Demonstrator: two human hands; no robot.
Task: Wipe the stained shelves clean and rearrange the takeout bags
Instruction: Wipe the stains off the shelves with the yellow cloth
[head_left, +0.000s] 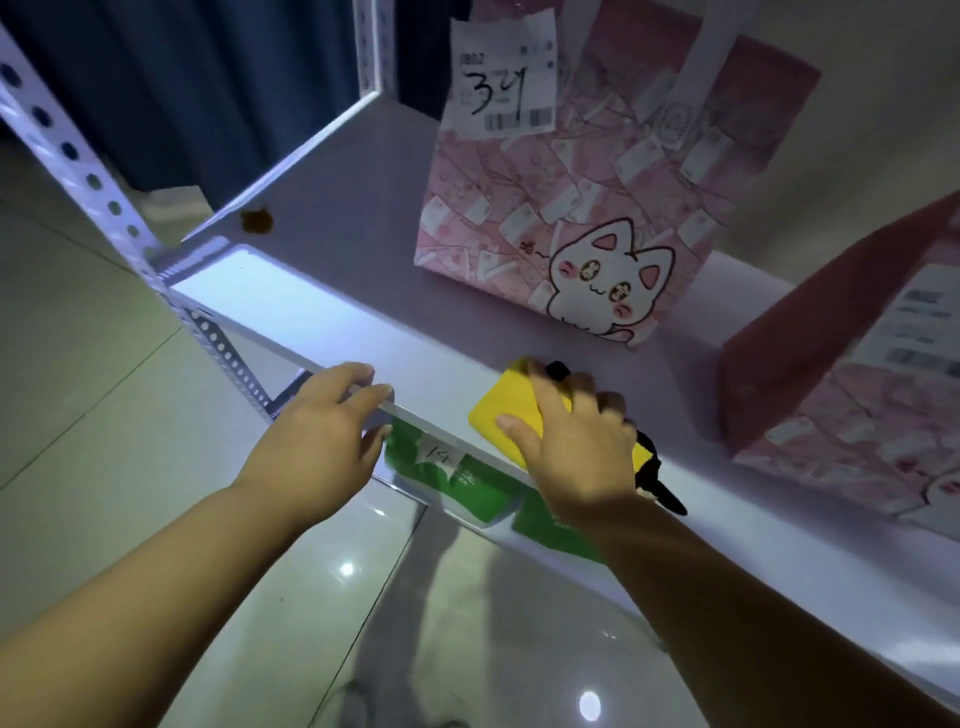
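Shelf (311, 306): one white board, its front edge nearest me. My left hand (322, 431) pinches that edge, fingers on top and thumb beneath. My right hand (576, 447) grips one yellow sponge (506, 410) lying on the board, fingers bent over it. Beneath the board I count two green bags (457, 488). Farther back stand two pink bags, well apart: the cat bag (571, 208) and the right bag (831, 364). One brown stain (256, 221) marks the far left corner.

Glossy pale floor tiles (104, 374), dark blue curtain (197, 78)
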